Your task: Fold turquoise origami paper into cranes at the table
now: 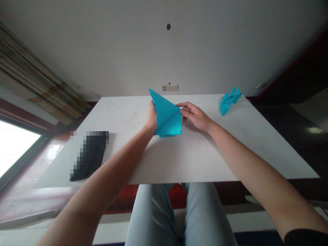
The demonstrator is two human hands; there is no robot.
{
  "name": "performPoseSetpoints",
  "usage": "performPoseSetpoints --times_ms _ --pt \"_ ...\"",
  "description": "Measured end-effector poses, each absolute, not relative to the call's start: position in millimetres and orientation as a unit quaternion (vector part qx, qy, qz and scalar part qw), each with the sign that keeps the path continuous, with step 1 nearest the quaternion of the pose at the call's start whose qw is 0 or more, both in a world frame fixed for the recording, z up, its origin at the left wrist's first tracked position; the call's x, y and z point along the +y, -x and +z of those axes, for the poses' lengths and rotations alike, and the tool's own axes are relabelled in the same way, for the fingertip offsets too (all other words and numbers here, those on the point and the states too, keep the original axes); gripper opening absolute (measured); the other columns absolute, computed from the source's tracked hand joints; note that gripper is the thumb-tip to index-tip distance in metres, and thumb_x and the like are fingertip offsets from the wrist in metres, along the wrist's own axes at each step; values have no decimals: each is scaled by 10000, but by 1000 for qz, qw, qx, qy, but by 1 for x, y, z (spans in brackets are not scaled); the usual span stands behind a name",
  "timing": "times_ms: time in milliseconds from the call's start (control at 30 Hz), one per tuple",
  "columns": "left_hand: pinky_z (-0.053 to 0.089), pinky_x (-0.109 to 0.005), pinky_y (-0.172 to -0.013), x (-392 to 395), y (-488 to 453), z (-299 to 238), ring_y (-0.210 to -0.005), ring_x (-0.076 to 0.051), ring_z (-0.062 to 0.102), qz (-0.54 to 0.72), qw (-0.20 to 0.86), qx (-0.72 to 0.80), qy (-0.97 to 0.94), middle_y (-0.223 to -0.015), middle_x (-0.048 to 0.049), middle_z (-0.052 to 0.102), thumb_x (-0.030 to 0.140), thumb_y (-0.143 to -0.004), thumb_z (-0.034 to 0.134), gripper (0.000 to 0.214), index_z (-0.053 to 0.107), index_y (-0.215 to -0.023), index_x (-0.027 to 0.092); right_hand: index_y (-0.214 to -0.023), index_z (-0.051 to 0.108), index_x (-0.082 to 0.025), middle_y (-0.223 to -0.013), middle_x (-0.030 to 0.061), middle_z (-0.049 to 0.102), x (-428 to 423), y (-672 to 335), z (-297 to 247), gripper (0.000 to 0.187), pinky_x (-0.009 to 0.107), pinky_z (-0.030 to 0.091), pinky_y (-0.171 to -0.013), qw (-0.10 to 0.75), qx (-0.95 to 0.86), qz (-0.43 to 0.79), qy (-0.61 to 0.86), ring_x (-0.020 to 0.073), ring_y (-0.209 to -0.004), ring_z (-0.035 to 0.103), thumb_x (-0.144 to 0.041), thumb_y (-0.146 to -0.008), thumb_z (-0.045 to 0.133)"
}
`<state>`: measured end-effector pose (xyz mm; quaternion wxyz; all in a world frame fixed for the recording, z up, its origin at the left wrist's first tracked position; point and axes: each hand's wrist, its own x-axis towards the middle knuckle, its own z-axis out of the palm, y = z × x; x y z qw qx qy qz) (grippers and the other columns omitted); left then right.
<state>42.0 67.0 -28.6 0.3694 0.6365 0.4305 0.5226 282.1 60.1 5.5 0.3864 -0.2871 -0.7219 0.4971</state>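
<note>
A sheet of turquoise paper [167,118], folded into a pointed shape, stands partly raised above the white table [205,160]. Its tip points up and to the left. My left hand [152,118] grips its left side, with the fingers hidden behind the paper. My right hand [194,116] reaches in from the right and pinches the paper's right corner between fingertips and thumb. Beyond it, near the far right of the table, lies a crumpled or intricately folded piece of the same turquoise paper [230,100], which neither hand touches.
A dark object [89,156], pixelated and indistinct, lies at the table's left. Wall sockets [170,88] sit beyond the far edge. A curtain [38,77] and bright window [14,147] are at left. My jeans-clad legs [174,213] are below the near edge.
</note>
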Motion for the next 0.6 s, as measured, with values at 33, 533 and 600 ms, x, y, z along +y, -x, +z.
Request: performPoseSetpoints --times_ms 33,533,600 --pt "689 -451 -866 68 -42 -33 -1019 -321 793 552 364 433 -613 -949 -50 772 778 -929 829 610 666 -1238 278 -1371 731 -289 -882 -21 738 60 -281 5 634 337 620 -695 385 -721 505 277 183 -719 703 -782 -984 828" --pt "624 -369 -919 49 -42 0 -947 -225 772 590 306 347 -661 -990 -50 829 383 -813 934 263 808 -964 208 -1163 765 -258 -949 9 756 59 -288 19 742 258 564 -549 403 -658 543 331 110 -597 640 -957 -913 770" --pt "624 -381 -990 44 -42 4 -1030 -235 786 585 314 323 -674 -1063 -70 841 387 -813 934 216 839 -896 211 -1149 752 -256 -943 8 746 59 -288 19 775 261 570 -544 407 -647 539 355 117 -602 655 -982 -879 777"
